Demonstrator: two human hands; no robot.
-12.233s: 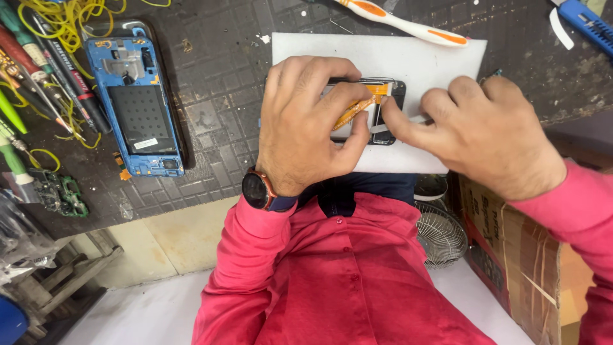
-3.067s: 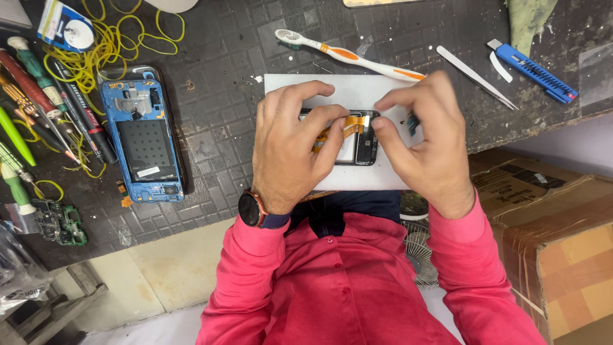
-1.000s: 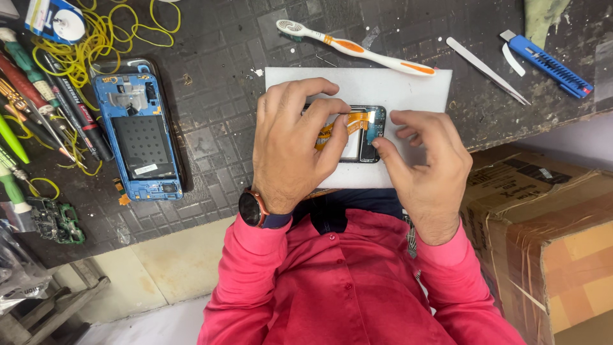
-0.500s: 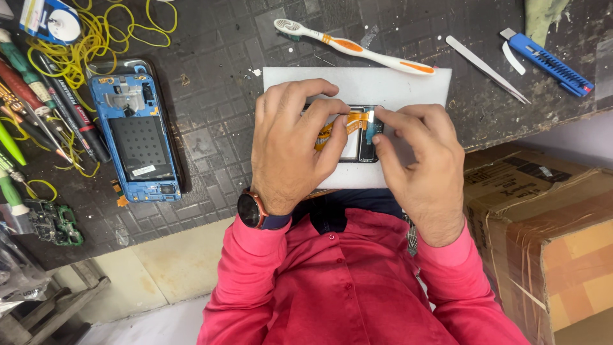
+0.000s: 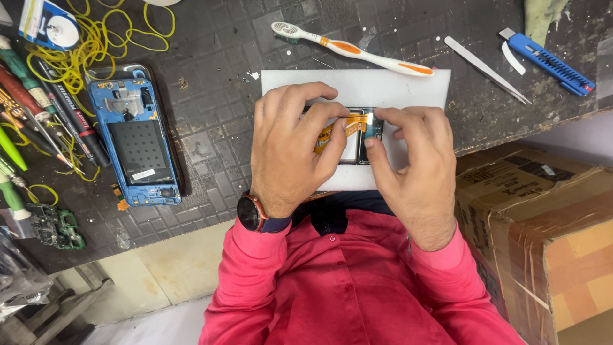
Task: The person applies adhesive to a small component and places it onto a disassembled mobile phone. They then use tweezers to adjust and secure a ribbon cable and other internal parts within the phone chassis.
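Head view, looking straight down. I see both hands meeting over a small dark phone part (image 5: 365,135) that lies on a white foam pad (image 5: 357,86) near the front edge of the dark gridded tabletop (image 5: 217,51).

Left hand (image 5: 290,150): fingers curled over the part's left side, thumb and forefinger pinching an orange flex ribbon (image 5: 348,122) that runs across it. A watch sits on that wrist. Grasping the ribbon, pressing down on the part.

Right hand (image 5: 415,166): fingertips set on the part's right edge, thumb against its lower side. Clenched lightly on the part; most of the part is hidden under the 2 hands.

Just beyond the pad, touching its far edge, lies a white and orange toothbrush (image 5: 351,49). Right of it, well apart, white tweezers (image 5: 486,69) and a blue utility knife (image 5: 549,61).

Left of the pad, apart from it, an opened blue phone frame (image 5: 135,144) lies flat. Further left: screwdrivers (image 5: 38,108), loose yellow wire (image 5: 102,38), a green circuit board (image 5: 54,227).

At the right, below the tabletop edge, a taped cardboard box (image 5: 549,236).
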